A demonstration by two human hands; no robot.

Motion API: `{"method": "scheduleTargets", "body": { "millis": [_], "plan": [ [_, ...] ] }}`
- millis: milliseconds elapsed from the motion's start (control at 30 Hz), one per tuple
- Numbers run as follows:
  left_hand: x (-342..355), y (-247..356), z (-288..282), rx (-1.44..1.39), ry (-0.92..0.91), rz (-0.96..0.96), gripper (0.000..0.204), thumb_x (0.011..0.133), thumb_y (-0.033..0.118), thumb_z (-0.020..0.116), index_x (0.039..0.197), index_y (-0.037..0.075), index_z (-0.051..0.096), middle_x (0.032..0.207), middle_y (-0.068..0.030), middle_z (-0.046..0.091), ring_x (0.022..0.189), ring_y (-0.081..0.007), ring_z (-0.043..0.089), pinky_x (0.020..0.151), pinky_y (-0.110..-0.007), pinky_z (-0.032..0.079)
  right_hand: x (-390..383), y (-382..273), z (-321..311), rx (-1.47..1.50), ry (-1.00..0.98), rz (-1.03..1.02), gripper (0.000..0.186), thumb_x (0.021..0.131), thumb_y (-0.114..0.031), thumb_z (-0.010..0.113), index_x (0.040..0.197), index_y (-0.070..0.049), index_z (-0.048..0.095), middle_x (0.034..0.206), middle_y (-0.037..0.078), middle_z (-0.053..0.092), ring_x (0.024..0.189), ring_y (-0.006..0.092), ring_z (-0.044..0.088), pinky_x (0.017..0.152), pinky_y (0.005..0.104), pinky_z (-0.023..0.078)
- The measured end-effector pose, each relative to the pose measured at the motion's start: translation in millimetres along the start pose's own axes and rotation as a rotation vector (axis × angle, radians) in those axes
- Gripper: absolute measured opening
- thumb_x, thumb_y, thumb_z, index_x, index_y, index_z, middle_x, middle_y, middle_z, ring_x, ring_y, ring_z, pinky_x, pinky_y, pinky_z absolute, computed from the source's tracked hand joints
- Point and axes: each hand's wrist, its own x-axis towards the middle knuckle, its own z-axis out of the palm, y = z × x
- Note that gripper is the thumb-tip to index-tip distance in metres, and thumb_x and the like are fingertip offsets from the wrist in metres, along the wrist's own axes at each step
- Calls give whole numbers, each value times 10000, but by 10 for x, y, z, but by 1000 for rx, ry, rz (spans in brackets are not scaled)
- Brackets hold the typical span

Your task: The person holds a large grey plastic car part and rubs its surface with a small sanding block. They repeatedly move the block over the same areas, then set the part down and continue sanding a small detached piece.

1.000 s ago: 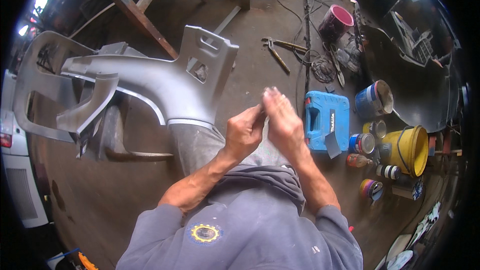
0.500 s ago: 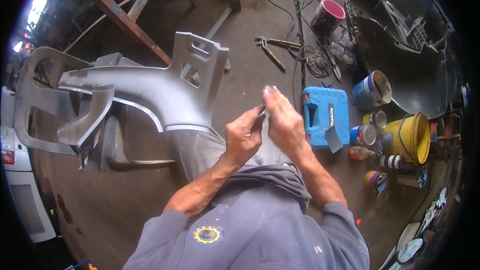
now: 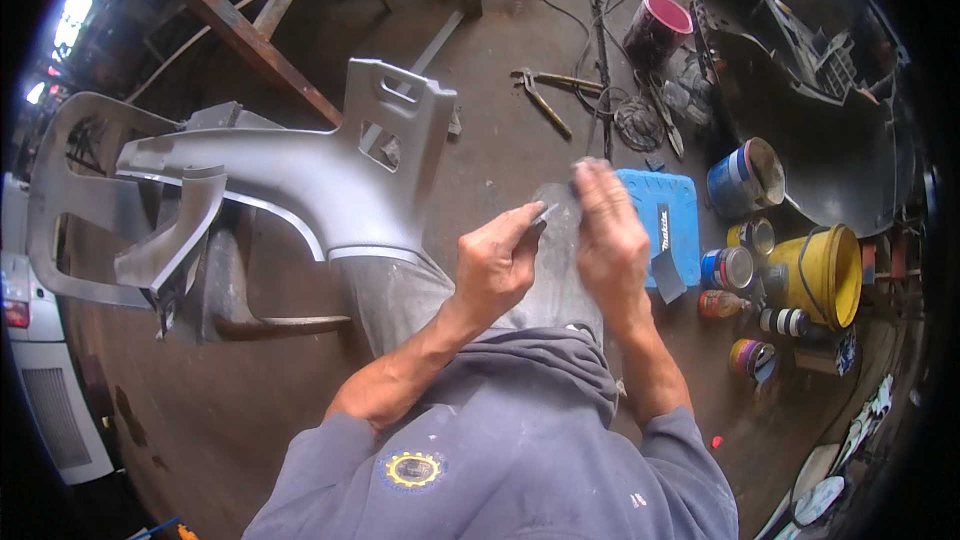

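Observation:
Over my lap, my left hand is closed, pinching a small thin grey piece between thumb and fingertips; it may be folded sandpaper, but it is too small to be sure. To its right, apart from it, my right hand has its fingers stretched out, slightly smeared by motion, and no held thing shows in it. On my left thigh rests the end of a grey moulded vehicle panel, which has a slot and a square opening at its far end. Neither hand touches the panel.
At right are a blue tool case with a grey sheet on it, several paint cans, a yellow bucket and a dark red bucket. Pliers and a cable lie ahead. More panels stand left.
My right hand has moved right, away from the left hand, and now covers part of the blue case. The left hand has shifted slightly, and the small grey piece shows more clearly.

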Motion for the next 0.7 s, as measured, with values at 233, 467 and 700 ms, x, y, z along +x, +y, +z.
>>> {"method": "scheduleTargets", "body": {
  "millis": [233,467,700],
  "plan": [
    [-1,-63,20,43,-35,28,261,828,-74,613,1075,-17,676,872,-210,686,739,-369,682,651,-381,544,-41,-181,84,13,-66,-139,530,769,94,592,1298,78,561,1262,291,616,1235,413,585,1061,479,470],
    [-74,-167,-13,-33,-90,25,135,819,-58,635,946,-22,667,826,-195,674,707,-370,669,624,-386,541,-93,-275,102,12,-147,-253,506,765,78,592,1269,100,566,1244,295,622,1205,419,601,1042,471,486],
    [-145,-246,-7,-23,-107,-7,212,803,-84,624,1004,-40,672,892,-204,701,756,-347,703,649,-386,557,-68,-305,94,22,-145,-261,492,764,76,595,1256,85,576,1222,286,635,1178,418,615,1023,457,502]
  ]
}}
